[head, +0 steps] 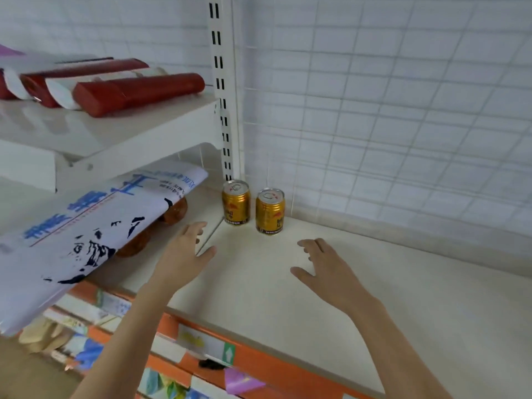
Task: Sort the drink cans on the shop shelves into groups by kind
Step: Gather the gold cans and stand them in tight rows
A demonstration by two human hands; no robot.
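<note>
Two small gold drink cans stand upright side by side in the back left corner of a cream shelf (374,283). The left can (236,202) is against the slotted upright post, the right can (270,211) a little nearer me. My left hand (184,254) hovers over the shelf in front of the left can, fingers spread and holding nothing. My right hand (325,266) is held over the shelf in front and to the right of the right can, fingers loosely spread, also holding nothing. Neither hand touches a can.
Left of the post, a higher white shelf (115,131) carries red and white tubes (138,93). Below it lie bottles in white wrappers with blue print (95,223), brown caps showing. A wire grid backs the shelf. Its orange front edge (273,367) carries labels.
</note>
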